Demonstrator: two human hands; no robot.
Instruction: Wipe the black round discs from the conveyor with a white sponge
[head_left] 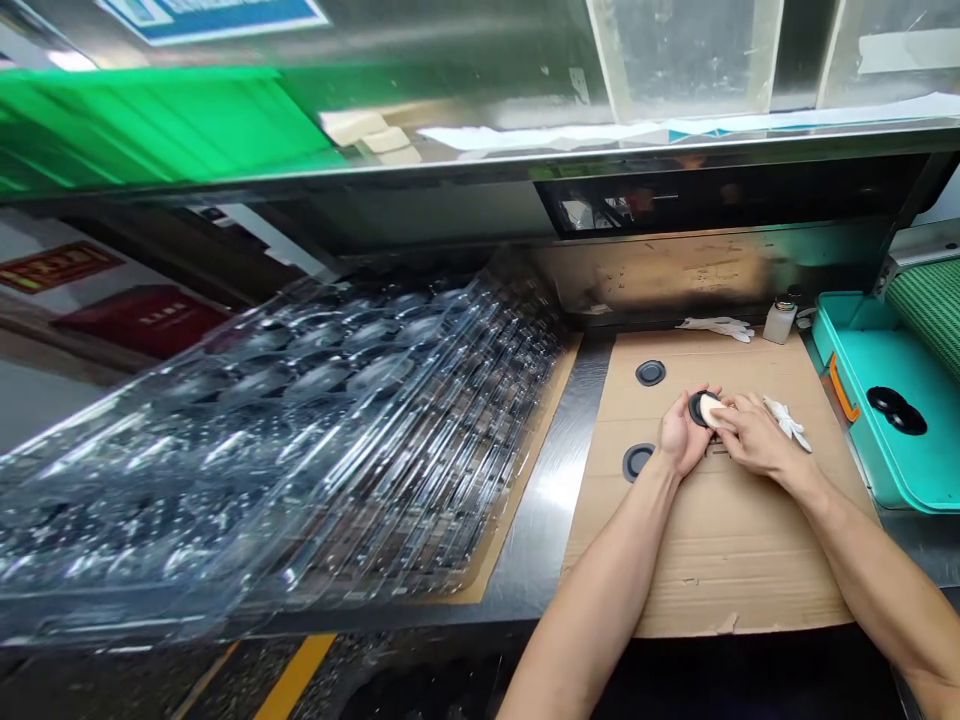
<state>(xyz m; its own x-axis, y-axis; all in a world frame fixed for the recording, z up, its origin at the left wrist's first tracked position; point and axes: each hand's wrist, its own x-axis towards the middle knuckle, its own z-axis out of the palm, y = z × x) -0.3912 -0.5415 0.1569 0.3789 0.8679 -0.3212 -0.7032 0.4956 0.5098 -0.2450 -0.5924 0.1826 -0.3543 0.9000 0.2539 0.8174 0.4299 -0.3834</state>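
Here, the left hand (676, 438) cups a black disc (697, 409), palm up, with its fingers curled beneath, while the right hand (756, 436) pinches a white pad (711, 411) against the disc's face. Both hands are over a cardboard sheet (720, 570) on the metal tabletop (553, 470). Left of them on the sheet lie a far disc (650, 373) and a near disc (639, 462), apart from each other. A white glove (787, 424) sits just beside the right hand; a bottle (780, 322) stands upright at the sheet's far edge. To the right is a teal bin (874, 465) containing black pieces (897, 411); to the left, clear trays (322, 430) lean in a stack.
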